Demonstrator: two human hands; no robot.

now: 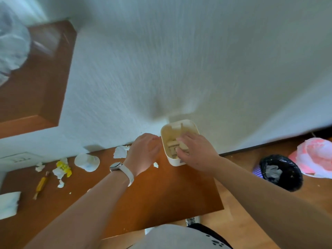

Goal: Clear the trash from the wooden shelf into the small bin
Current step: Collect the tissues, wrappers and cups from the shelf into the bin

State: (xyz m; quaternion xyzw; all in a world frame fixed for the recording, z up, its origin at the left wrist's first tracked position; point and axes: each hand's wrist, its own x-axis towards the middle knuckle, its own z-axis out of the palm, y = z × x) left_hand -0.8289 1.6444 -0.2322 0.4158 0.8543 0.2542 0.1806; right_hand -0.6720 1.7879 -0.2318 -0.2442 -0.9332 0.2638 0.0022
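Pale shirt (172,236) nearest; beyond, right hand (195,151) curled into small bin (179,122) at far right of wooden shelf (161,191), left hand (143,151) loosely curled beside, grips indiscernible; release deep, then collect tissue scraps (120,151) leftward.

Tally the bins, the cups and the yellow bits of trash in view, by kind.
Bins: 2, small bin and black-lined bin
Cups: 1, white cup
Yellow trash: 2, wrapper and stick
Total: 5
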